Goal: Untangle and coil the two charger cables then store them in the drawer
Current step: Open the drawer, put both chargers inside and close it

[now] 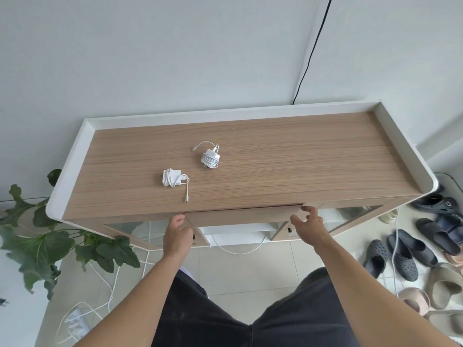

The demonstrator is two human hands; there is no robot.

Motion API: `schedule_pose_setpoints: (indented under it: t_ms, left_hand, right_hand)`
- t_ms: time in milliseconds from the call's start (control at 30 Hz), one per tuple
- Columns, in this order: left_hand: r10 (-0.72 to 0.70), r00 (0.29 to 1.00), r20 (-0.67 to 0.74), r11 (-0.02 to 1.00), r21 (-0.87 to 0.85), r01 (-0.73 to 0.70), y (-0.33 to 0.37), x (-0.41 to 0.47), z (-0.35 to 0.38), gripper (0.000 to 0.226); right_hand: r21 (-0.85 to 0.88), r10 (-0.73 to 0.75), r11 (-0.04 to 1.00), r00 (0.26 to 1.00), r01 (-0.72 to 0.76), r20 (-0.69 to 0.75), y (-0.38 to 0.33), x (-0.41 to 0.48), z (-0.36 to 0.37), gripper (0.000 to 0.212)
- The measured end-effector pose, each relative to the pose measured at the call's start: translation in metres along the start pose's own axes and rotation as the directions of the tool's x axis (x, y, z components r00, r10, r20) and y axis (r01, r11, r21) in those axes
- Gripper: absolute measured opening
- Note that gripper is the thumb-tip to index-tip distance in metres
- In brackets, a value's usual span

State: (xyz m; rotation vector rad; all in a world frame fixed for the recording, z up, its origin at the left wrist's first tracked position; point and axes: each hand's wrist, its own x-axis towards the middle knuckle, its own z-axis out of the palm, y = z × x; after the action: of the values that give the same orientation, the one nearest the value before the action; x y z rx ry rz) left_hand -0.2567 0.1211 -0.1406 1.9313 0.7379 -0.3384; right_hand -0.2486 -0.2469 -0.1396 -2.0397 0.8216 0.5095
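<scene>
**Drawer in hand, loose cable tails the weak point**

Both task items lie on the pale wood-grain worktop with a raised white rim (pixel 300 159), none in the drawer yet. Left of centre sits the flat white square charger with its cable wrapped round it (pixel 172 178). Just above and to the right of it lies the white charger under a thick round cable bundle (pixel 210 158).

At the lower middle of the frame, the left grip (pixel 177 230) has its fingers curled onto the left end of the shallow wood-veneer drawer front (pixel 243 215). The right grip (pixel 307 221) arches over the right end with bent fingers and the thumb spread — whether it has clamped on I cannot tell.

Risks, as I judge them:
- The square charger's free tail runs down toward the front edge and ends in a small plug right above the drawer. A sharp tug could shake it over the lip or catch it in the gap.
- The cables look smooth, glossy and springy, and nothing ties the wraps, so a careless lift may let them unwind — the round bundle also has a short end sticking out.
- Pulling harder at one end could skew the drawer and jam it.

The veneer is matt and finely striped. The rim is smooth, with rounded corners.
</scene>
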Motion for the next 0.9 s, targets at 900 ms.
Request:
schedule_pose_setpoints:
  t_ms: [900]
  left_hand:
    - [0.444, 0.860, 0.252, 0.588, 0.643, -0.491, -0.032, -0.023, -0.003, 0.048]
  right_hand:
    - [-0.723, -0.325, 0.626, 0.941, 0.292, 0.099, -0.027, -0.056, 0.042, 0.044]
